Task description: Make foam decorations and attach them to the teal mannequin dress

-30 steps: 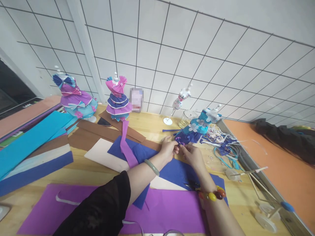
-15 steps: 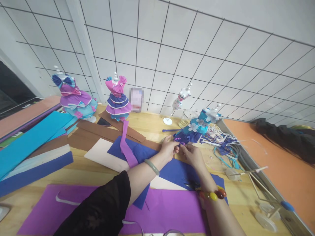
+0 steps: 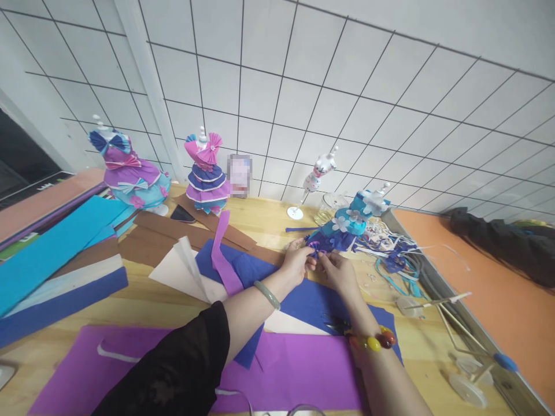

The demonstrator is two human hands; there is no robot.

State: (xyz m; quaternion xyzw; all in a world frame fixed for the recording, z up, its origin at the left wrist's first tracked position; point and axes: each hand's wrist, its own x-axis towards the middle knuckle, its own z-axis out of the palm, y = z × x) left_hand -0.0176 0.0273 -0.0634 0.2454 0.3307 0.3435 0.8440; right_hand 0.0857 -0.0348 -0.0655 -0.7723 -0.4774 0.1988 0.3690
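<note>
A small mannequin in a blue dress with pale flowers (image 3: 353, 222) leans tilted to the right on the wooden table. At the lower hem of this dress, my left hand (image 3: 297, 261) pinches the dark blue skirt edge, where a bit of purple trim (image 3: 313, 247) shows. Close beside it, my right hand (image 3: 339, 273) is closed with thumb and fingertips on the same trimmed edge. The fingertips of both hands nearly meet, and part of the hem is hidden behind them. Blue crepe paper (image 3: 312, 300) lies beneath my wrists.
Two dressed mannequins (image 3: 132, 167) (image 3: 206, 173) and a bare one (image 3: 318, 173) stand along the tiled wall. A glass jar (image 3: 330, 208) is behind the blue dress. Purple paper (image 3: 303, 370) lies in front, scissors (image 3: 337, 325) by my right wrist, ribbon scraps (image 3: 394, 248) at right.
A corner of the cream paper left of my left arm has lifted and folded up. My hands have barely moved at the hem.
</note>
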